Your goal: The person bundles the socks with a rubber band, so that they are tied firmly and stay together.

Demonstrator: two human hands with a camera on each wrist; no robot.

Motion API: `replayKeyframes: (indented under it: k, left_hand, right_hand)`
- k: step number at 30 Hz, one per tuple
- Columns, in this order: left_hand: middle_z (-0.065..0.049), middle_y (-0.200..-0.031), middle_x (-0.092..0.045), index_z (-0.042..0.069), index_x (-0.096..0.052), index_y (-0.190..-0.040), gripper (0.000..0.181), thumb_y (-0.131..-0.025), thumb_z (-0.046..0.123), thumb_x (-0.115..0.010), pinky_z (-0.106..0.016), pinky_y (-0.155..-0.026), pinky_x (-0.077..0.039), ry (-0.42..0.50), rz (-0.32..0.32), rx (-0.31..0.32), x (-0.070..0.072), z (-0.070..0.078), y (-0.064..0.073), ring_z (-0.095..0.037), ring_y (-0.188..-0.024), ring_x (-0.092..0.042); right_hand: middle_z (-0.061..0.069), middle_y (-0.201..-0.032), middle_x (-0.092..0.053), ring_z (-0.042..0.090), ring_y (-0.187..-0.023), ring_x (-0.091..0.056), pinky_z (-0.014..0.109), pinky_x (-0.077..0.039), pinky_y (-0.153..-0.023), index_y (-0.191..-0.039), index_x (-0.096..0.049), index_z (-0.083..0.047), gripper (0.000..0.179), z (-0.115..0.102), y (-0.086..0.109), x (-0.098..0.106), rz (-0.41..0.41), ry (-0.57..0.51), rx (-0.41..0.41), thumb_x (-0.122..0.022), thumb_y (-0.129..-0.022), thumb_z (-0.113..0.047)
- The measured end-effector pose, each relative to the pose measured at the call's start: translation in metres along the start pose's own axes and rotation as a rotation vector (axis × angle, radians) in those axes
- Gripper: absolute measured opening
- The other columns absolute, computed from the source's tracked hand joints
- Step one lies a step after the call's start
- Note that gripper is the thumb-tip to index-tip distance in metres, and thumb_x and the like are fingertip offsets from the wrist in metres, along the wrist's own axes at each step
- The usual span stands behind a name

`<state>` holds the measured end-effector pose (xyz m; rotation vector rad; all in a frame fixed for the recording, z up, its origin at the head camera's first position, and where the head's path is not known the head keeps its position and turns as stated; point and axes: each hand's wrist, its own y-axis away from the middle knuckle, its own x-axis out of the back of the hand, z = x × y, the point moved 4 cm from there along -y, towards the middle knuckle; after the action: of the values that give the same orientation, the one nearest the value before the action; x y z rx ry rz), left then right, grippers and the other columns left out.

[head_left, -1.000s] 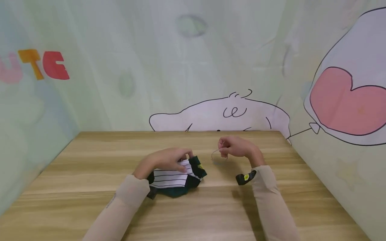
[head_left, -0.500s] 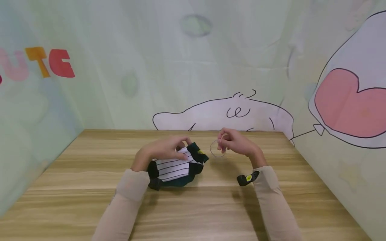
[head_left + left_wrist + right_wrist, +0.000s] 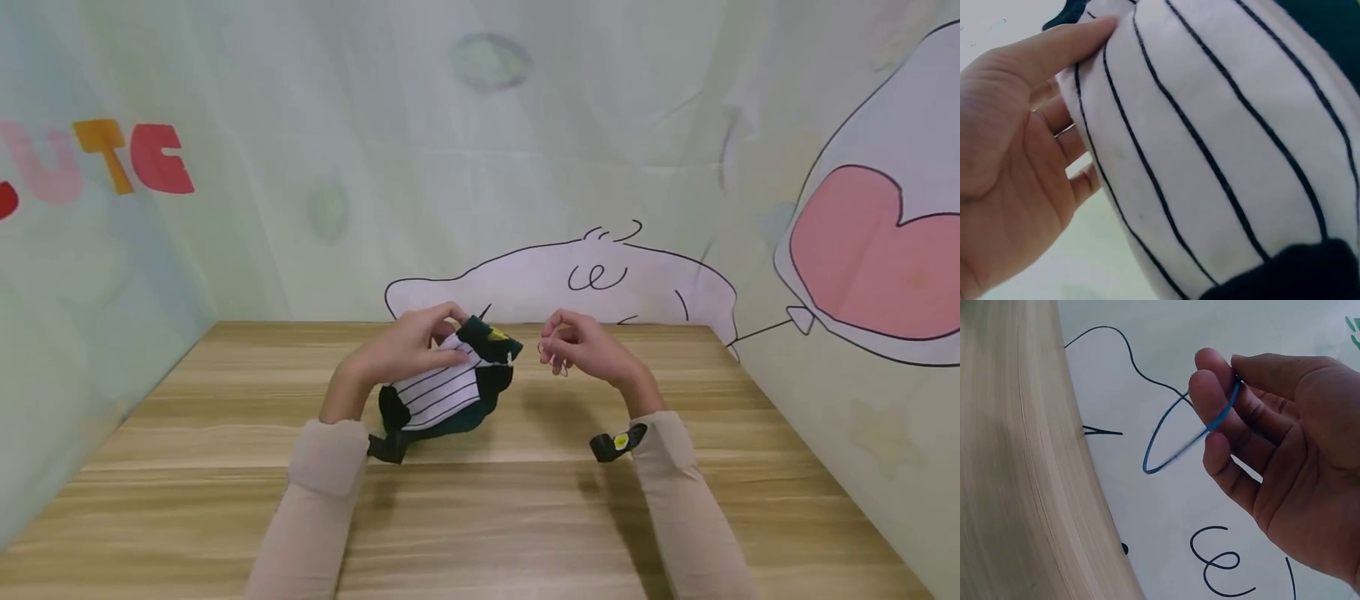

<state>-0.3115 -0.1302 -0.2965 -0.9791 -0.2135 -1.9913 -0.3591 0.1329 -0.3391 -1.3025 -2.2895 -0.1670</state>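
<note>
My left hand [image 3: 405,343] grips a white sock with dark stripes [image 3: 438,396] near its cuff, thumb on the front and fingers behind. Its heel and toe are black, and the dark green cuff [image 3: 480,337] bears a yellow mark. More dark green fabric shows along the lower edge. In the left wrist view the striped cloth [image 3: 1179,144] fills much of the picture. To the right, my right hand [image 3: 588,346] pinches a thin blue rubber band [image 3: 1221,417] between thumb and fingertips. The band's loop hangs past the fingers, apart from the sock.
Both hands are above a wood-grain table [image 3: 480,525]. A pale printed curtain [image 3: 337,167] with cartoon drawings stands behind the table's far edge and along both sides. A black strap [image 3: 617,443] is on the right wrist.
The left hand has raised the sock and tilted its cuff end upward. The right hand has lifted slightly with the rubber band, whose loop has turned and looks narrower. The head view has shifted slightly.
</note>
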Motion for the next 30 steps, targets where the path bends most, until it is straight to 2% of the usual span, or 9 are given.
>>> replayKeyframes:
  k: [6, 12, 19, 23, 25, 27, 30]
  left_hand:
    - [0.000, -0.090, -0.071, 0.016, -0.054, -0.122, 0.033, -0.094, 0.022, -0.071, -0.036, -0.070, -0.049, -0.017, 0.066, -0.014, -0.001, 0.005, -0.003, -0.019, -0.073, -0.060]
    - [0.000, -0.088, -0.071, 0.016, -0.054, -0.124, 0.034, -0.095, 0.021, -0.071, -0.036, -0.068, -0.051, -0.038, 0.131, -0.043, -0.001, 0.008, -0.005, -0.019, -0.073, -0.060]
    - [-0.001, -0.091, -0.072, 0.018, -0.051, -0.128, 0.039, -0.094, 0.016, -0.071, -0.036, -0.069, -0.051, -0.012, 0.172, -0.080, 0.000, 0.010, -0.003, -0.021, -0.075, -0.060]
    - [-0.002, -0.090, -0.072, 0.024, -0.046, -0.136, 0.049, -0.094, 0.016, -0.071, -0.038, -0.070, -0.051, 0.023, 0.186, -0.127, 0.001, 0.013, -0.002, -0.020, -0.072, -0.062]
    - [-0.003, -0.090, -0.072, 0.026, -0.043, -0.139, 0.053, -0.095, 0.017, -0.071, -0.039, -0.070, -0.052, 0.037, 0.185, -0.139, 0.002, 0.014, -0.002, -0.020, -0.070, -0.063]
    - [-0.004, -0.091, -0.072, 0.028, -0.041, -0.141, 0.055, -0.095, 0.017, -0.070, -0.039, -0.070, -0.052, 0.041, 0.185, -0.139, 0.002, 0.015, -0.002, -0.020, -0.070, -0.063]
    - [-0.005, -0.092, -0.072, 0.030, -0.040, -0.141, 0.055, -0.096, 0.019, -0.070, -0.038, -0.069, -0.053, 0.045, 0.185, -0.123, 0.003, 0.014, -0.001, -0.021, -0.069, -0.063]
  right_hand:
    - [0.025, -0.096, -0.069, 0.024, -0.065, -0.066, 0.035, -0.055, -0.068, -0.118, -0.048, 0.006, 0.024, -0.008, 0.002, -0.002, 0.004, -0.166, 0.051, -0.055, -0.103, -0.011]
    - [0.032, -0.107, -0.065, 0.025, -0.062, -0.068, 0.040, -0.056, -0.076, -0.124, -0.052, -0.004, 0.020, -0.021, 0.007, -0.001, 0.014, -0.263, 0.152, -0.048, -0.106, -0.013]
    - [0.015, -0.116, -0.068, 0.027, -0.063, -0.068, 0.044, -0.054, -0.084, -0.128, -0.055, -0.015, 0.027, -0.033, 0.011, 0.003, 0.031, -0.288, 0.238, -0.050, -0.104, -0.005]
    - [0.014, -0.128, -0.063, 0.029, -0.061, -0.066, 0.041, -0.056, -0.080, -0.129, -0.055, -0.012, 0.036, -0.040, 0.012, 0.004, 0.028, -0.304, 0.334, -0.050, -0.099, 0.007]
    - [0.016, -0.133, -0.060, 0.028, -0.061, -0.065, 0.037, -0.057, -0.073, -0.130, -0.053, -0.009, 0.039, -0.043, 0.013, 0.003, 0.019, -0.327, 0.376, -0.050, -0.097, 0.012]
    - [0.019, -0.137, -0.057, 0.025, -0.062, -0.064, 0.036, -0.057, -0.068, -0.131, -0.051, -0.007, 0.041, -0.047, 0.013, 0.002, 0.011, -0.342, 0.392, -0.051, -0.096, 0.014]
    - [0.021, -0.139, -0.054, 0.025, -0.076, -0.067, 0.035, -0.058, -0.065, -0.133, -0.049, -0.008, 0.045, -0.050, 0.014, 0.000, 0.018, -0.344, 0.369, -0.055, -0.094, 0.013]
